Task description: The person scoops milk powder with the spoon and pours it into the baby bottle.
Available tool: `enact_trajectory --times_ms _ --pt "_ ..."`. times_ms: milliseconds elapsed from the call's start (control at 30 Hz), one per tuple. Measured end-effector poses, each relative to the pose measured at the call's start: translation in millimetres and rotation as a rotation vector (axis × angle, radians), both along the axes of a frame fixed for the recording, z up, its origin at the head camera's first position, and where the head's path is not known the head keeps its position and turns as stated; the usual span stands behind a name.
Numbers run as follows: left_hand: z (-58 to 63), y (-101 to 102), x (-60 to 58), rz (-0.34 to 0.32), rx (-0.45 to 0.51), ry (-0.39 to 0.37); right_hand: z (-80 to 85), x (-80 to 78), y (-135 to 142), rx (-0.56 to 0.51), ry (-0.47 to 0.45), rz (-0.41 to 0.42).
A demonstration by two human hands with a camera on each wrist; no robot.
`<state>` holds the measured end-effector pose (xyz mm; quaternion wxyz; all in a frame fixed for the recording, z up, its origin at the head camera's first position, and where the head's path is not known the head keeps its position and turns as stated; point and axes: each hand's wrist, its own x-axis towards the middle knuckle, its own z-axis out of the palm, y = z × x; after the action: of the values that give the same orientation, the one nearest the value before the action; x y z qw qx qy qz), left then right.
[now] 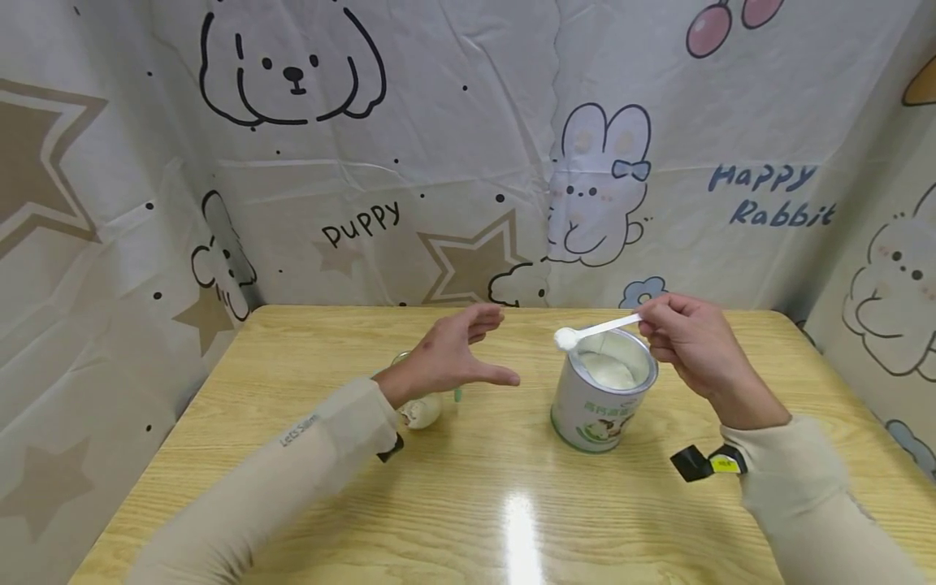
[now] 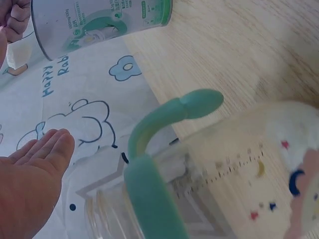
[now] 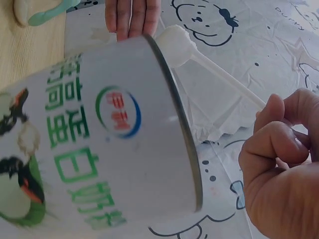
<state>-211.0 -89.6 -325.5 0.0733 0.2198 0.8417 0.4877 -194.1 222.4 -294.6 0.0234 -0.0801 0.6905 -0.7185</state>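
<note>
My right hand point(image 1: 683, 345) pinches the handle of a white measuring scoop point(image 1: 600, 328) heaped with white powder, held over the near-left rim of a milk powder can point(image 1: 595, 414). The can stands upright without a lid, and pale powder shows inside. In the right wrist view the scoop point(image 3: 177, 47) sits just beyond the can's rim. My left hand point(image 1: 457, 349) is in the air left of the can, fingers straight and thumb apart, holding nothing. Beneath it stands a clear baby bottle point(image 2: 219, 169) with green handles and an uncovered threaded neck, mostly hidden by the hand in the head view.
Both things stand on a light wood-grain table point(image 1: 468, 504). A printed cloth point(image 1: 468, 162) with cartoon animals hangs behind the table and along its sides. Wrist cameras are strapped below both sleeves.
</note>
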Motion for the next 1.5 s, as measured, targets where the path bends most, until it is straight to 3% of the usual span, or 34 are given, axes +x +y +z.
enact_trajectory --times_ms 400,1067,1500 --pt "2.3 -18 1.6 -0.011 -0.055 0.022 0.9 -2.8 -18 -0.013 -0.033 0.015" --pt "2.7 -61 6.4 0.053 -0.128 0.019 4.5 -11.8 -55 -0.017 -0.015 0.035" --pt "-6.2 -82 7.7 0.081 -0.149 0.066 2.1 -16.6 -76 -0.032 -0.046 0.042"
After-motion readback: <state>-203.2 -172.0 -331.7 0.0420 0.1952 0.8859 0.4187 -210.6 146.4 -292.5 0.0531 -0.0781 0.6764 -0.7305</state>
